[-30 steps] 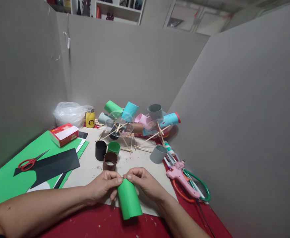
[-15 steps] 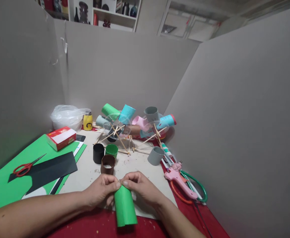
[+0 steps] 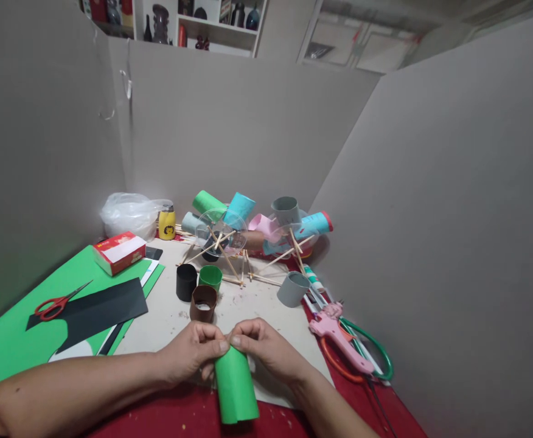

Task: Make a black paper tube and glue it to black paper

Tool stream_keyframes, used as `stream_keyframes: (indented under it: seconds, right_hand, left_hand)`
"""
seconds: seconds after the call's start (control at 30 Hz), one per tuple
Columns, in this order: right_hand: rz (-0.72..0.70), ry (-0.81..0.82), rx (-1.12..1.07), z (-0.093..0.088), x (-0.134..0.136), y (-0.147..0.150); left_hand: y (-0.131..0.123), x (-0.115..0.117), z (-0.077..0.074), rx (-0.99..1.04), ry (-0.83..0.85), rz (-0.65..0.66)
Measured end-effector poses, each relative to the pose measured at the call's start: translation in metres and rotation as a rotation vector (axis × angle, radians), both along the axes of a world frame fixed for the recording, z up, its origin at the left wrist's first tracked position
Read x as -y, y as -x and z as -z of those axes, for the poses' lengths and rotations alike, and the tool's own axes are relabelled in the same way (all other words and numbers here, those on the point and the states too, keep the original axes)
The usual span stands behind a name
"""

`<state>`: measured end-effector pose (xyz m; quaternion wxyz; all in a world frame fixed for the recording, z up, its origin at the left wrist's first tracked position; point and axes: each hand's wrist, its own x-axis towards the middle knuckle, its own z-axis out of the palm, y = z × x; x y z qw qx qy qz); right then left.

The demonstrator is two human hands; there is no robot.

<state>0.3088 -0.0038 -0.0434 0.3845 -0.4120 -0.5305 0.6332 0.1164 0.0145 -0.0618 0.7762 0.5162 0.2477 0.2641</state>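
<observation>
A sheet of bright green paper rolled into a tube (image 3: 236, 388) is between my hands, near the front edge of the board. My left hand (image 3: 198, 350) pinches its far end between thumb and fingers. Right beside it, my right hand (image 3: 266, 348) pinches the same end, the two thumbs almost touching. A seam or overlap shows at the tube's near end. Just beyond my fingers stand a brown paper ring (image 3: 203, 304), a black paper ring (image 3: 187, 282) and a dark green paper ring (image 3: 210, 278).
Behind stands a stick-and-disc structure (image 3: 221, 240) carrying coloured tubes. A grey ring (image 3: 292, 289) and pink glue gun (image 3: 342, 340) lie right. Left are red scissors (image 3: 53, 308), black paper (image 3: 106, 313), green sheets (image 3: 15, 334) and a red box (image 3: 119, 252). Grey panels (image 3: 248, 121) enclose the table.
The whole view has shifted a little, so things appear slightly further right. Both hands keep their pinch on the green paper tube, with hardly any movement of their own.
</observation>
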Motion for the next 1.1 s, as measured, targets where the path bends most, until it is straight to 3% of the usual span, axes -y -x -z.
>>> stream_keyframes:
  seconds: [1.1]
  right_hand:
    - [0.013, -0.043, 0.047, -0.0048, 0.0035, -0.0043]
  left_hand:
    - [0.0005, 0.0007, 0.0014, 0.0, -0.001, 0.002]
